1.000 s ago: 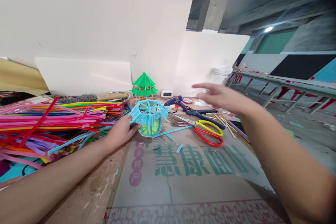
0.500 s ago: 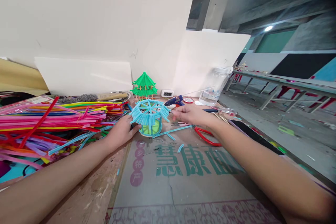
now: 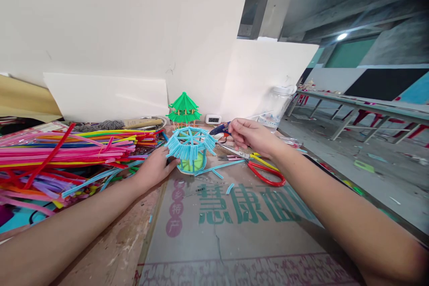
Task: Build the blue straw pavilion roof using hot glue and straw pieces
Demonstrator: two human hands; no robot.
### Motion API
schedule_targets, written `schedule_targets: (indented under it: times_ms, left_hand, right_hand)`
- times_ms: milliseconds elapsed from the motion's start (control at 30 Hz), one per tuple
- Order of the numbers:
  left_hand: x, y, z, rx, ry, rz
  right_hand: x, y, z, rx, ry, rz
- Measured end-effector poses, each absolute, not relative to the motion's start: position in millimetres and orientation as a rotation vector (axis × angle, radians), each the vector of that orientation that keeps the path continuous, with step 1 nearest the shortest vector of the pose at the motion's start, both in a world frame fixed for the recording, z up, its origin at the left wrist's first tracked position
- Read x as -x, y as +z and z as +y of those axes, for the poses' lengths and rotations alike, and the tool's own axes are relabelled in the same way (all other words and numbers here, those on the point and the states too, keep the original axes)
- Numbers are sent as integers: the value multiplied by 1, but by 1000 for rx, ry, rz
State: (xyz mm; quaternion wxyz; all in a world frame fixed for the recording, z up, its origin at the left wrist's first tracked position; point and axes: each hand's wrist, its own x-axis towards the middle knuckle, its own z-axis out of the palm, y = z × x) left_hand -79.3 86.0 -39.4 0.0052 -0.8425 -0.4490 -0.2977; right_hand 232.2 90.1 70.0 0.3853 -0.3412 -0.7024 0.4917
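A small blue pavilion model [image 3: 190,146] made of fuzzy craft stems stands on the workbench, with a light green core under its roof. My left hand [image 3: 154,168] rests against its left side, fingers curled on the model's base. My right hand [image 3: 252,136] is raised just right of the model, fingers closed round the blue glue gun [image 3: 220,129], whose nozzle points left toward the roof. A finished green pavilion [image 3: 183,109] stands behind the blue one.
A big pile of coloured craft stems [image 3: 67,152] fills the left. Scissors with red and yellow handles [image 3: 261,167] lie right of the model. Cut blue bits lie on the printed cardboard [image 3: 241,214]. A clear jar [image 3: 276,107], small clock [image 3: 213,119] and white boards stand behind.
My right hand came in from the right, dropped beside the blue model, then lifted holding the blue glue gun. My left hand stayed on the model.
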Motion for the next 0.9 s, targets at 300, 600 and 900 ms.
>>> schedule_targets:
  times_ms: [300, 600, 900]
  left_hand:
    - [79, -39, 86, 2626, -918, -1417]
    - [78, -39, 84, 2625, -975, -1410]
    - [78, -39, 85, 2639, -915, -1432]
  right_hand:
    - [-219, 31, 103, 1143, 1204, -1876]
    - [-237, 58, 99, 984, 1370, -1878]
    - [-255, 104, 85, 780, 1157, -1671]
